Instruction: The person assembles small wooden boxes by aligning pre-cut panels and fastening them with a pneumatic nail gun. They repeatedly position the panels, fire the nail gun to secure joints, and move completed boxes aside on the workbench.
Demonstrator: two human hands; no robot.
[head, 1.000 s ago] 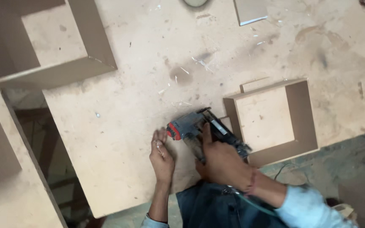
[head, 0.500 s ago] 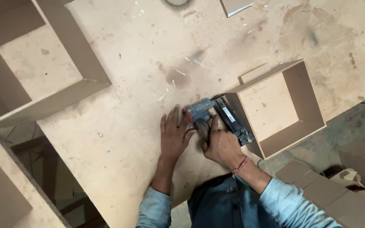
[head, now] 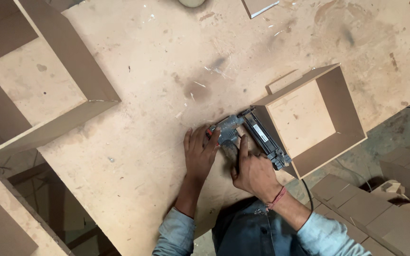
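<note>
both hands and the nail gun (head: pixel 250 135) sit about where they were half a second ago, tool nose against the small open box (head: pixel 312 118). head view: right hand (head: pixel 252 170) clenched round the gun's grip, fingers wrapped under the body. left hand (head: pixel 200 151) flat and released on the board, fingertips touching the gun's rear end. gun lies along the box's left wall. workbench (head: pixel 167 71) is a scuffed fibreboard sheet; bigger open frame (head: pixel 48 99) at left, stacked panels (head: pixel 357 208) on the floor at lower right.
</note>
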